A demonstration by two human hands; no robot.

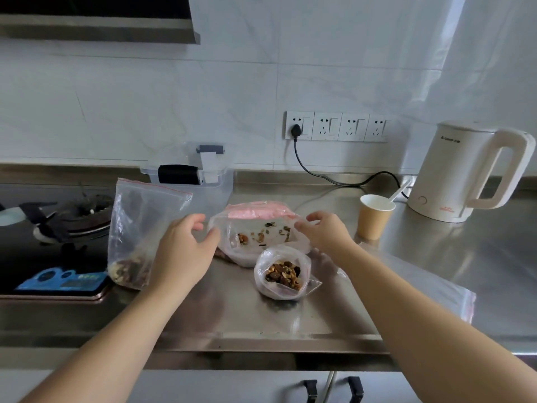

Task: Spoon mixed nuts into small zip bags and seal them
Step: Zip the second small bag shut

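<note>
Two bare forearms reach in from the bottom corners toward mid-frame.

The left hand sits just left of centre, back toward the camera, fingers loosely curled and thumb spread apart from them; whether it touches anything cannot be told. The right hand sits just right of centre, slightly higher, palm down, fingers bent and pointing left. The two hands are near each other with a gap between, wrists straight, both forearms unsleeved.

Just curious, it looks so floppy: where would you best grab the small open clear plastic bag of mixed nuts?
Probably pinch the small open clear plastic bag of mixed nuts at its upper rim, coming from above: its mouth gapes upward and the nuts weigh down the bottom.
</note>
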